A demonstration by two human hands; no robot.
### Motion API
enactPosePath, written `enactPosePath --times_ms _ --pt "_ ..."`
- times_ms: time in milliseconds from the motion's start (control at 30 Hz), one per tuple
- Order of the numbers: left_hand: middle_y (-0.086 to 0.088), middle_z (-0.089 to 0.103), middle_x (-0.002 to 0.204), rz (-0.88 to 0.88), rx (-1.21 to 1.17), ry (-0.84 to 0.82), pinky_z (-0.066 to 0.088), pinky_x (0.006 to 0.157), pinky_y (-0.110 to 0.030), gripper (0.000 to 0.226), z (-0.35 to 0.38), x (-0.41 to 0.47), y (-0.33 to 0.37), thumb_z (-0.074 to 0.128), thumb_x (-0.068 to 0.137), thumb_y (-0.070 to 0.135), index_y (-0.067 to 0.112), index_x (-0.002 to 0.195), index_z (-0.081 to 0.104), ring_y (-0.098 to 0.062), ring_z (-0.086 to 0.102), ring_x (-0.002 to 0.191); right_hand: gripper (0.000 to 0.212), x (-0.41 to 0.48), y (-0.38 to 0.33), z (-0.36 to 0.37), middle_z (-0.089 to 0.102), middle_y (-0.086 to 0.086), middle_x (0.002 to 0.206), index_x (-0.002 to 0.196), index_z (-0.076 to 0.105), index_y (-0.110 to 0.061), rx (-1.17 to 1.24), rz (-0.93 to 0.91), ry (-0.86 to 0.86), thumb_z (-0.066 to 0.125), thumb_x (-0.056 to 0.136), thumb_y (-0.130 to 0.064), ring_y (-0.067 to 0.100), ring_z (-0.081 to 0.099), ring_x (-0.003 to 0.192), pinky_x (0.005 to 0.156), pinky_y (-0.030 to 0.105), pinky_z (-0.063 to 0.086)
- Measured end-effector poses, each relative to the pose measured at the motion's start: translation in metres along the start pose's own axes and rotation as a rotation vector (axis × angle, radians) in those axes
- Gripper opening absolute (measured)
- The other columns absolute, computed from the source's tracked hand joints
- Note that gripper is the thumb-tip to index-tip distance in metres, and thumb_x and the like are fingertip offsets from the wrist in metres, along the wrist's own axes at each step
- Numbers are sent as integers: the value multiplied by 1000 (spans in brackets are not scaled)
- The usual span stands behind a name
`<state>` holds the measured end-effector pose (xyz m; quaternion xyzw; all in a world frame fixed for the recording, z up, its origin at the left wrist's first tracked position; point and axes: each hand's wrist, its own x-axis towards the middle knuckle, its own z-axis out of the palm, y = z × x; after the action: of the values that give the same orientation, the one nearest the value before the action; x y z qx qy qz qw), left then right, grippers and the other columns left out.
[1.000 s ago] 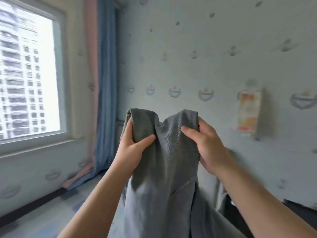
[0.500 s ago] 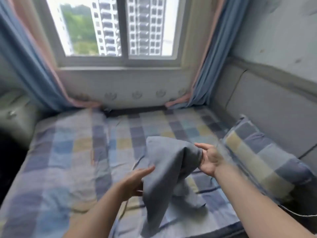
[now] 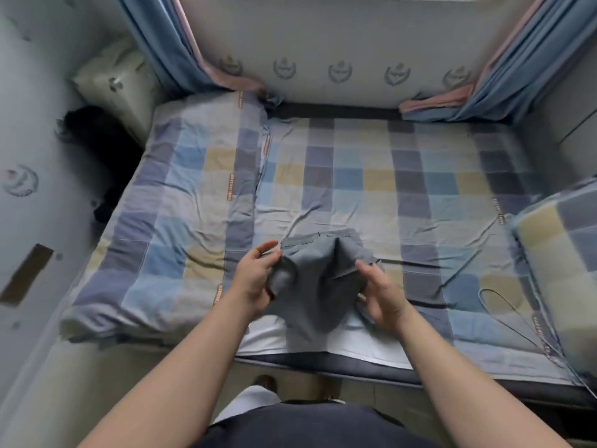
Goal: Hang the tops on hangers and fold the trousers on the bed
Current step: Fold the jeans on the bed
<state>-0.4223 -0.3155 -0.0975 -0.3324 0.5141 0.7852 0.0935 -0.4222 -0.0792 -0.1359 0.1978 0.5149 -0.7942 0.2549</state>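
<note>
Grey trousers are bunched in a loose heap on the checked bed sheet, near the front edge of the bed. My left hand holds their left side, thumb on top and fingers tucked under the cloth. On the right side, my right hand holds the cloth with its thumb laid over the fabric and its fingers below. A waistband edge shows at the far side of the heap. No hanger or top is in view.
A folded checked quilt covers the bed's left part and a matching pillow lies at the right. A thin cable loops on the sheet near the pillow. Dark clothing lies by the left wall. Curtains hang at the back.
The view swung from the wall down onto the bed. The trousers, held up at chest height a second ago, have come down onto the sheet in both hands.
</note>
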Motion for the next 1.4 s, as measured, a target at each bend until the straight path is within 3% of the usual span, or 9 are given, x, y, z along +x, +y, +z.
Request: enactPosePath --times_ms 167,300,467,633,800,933,1167,1267,1400 --pt "-7 68 80 -42 -112 -66 58 57 -23 21 38 -16 14 49 101 -3 14 102 62 -12 69 63 36 -10 35 -3 73 -27 102 111 66 -27 -251 173 -75 71 78 -42 -14 66 90 76 16 38" --pt "-12 67 101 48 -110 -25 59 72 -28 22 46 -15 31 50 100 -4 14 108 61 -20 68 84 19 2 41 5 78 -7 92 108 69 -12 -317 139 4 72 91 -18 11 74 82 69 25 56" --pt "-11 52 144 388 647 0 41 112 -37 58 20 -4 44 77 87 10 19 139 53 -22 50 130 37 8 -11 14 64 25 81 93 60 17 -436 -169 276 69 93 -18 21 55 78 70 36 45" --pt "-1 14 168 452 1174 -478 17 126 -37 107 22 -10 3 93 64 46 41 153 33 -12 12 154 30 -17 -44 59 70 28 88 95 66 13 -488 -241 196 66 96 -17 22 59 79 75 49 54" --pt "7 70 118 525 698 -451 52 98 -37 54 38 -11 -18 75 76 26 29 127 59 -20 65 113 12 -45 -75 88 75 18 89 97 72 3 -410 -271 28 60 96 -1 27 74 83 74 35 61" --pt "5 74 97 514 521 -247 53 88 -34 25 40 5 5 51 96 10 23 104 70 -15 66 95 25 -58 -93 88 77 3 104 117 68 -8 -410 -289 -105 61 95 2 13 73 94 84 27 58" --pt "-26 69 94 455 530 -249 53 82 -57 21 28 11 37 58 94 20 1 96 68 -22 61 82 103 -37 -74 99 35 -17 153 152 26 -46 -809 -322 -119 86 68 -51 0 33 139 111 28 33" --pt "-15 71 78 455 518 -339 54 68 -37 20 26 7 59 63 88 22 3 88 70 -15 61 74 55 -15 -56 109 67 -19 115 123 57 -36 -789 -282 -127 86 77 -26 3 62 109 88 17 50" --pt "-7 71 79 476 552 -256 51 70 -27 16 11 15 89 62 100 14 3 94 71 -12 62 72 6 6 -49 101 74 2 93 94 70 -17 -938 -283 -79 73 90 -21 16 68 90 80 35 52"
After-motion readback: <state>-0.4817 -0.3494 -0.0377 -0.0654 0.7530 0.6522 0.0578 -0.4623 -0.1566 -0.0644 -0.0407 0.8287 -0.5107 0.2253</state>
